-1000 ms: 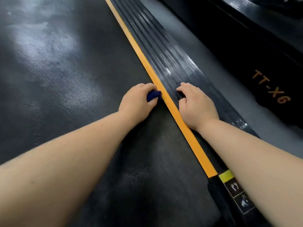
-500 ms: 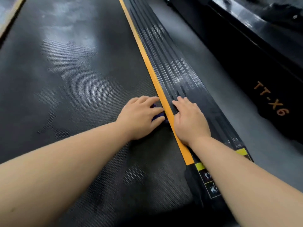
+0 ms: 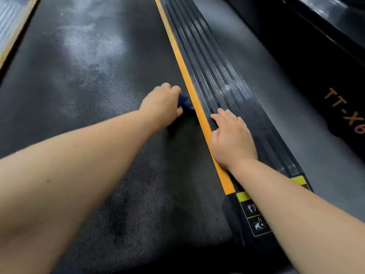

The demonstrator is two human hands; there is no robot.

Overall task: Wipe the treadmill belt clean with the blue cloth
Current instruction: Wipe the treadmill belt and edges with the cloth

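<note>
The dark textured treadmill belt (image 3: 88, 99) fills the left and middle of the head view, with pale smeared patches farther up. My left hand (image 3: 161, 103) grips a small bunched blue cloth (image 3: 184, 102) and holds it down on the belt, right beside the orange edge strip (image 3: 194, 99). Most of the cloth is hidden under the hand. My right hand (image 3: 231, 138) rests flat, fingers straight, on the ribbed black side rail (image 3: 213, 76), holding nothing.
Warning stickers (image 3: 254, 216) mark the rail's near end. Grey floor (image 3: 296, 107) lies to the right, then a neighbouring black machine (image 3: 339, 109) lettered TT-X6. Another orange strip (image 3: 17, 34) edges the belt at far left.
My left hand has moved forward along the belt beside the orange strip with the cloth. More of the cloth now shows at its fingertips. My right hand stays on the side rail.
</note>
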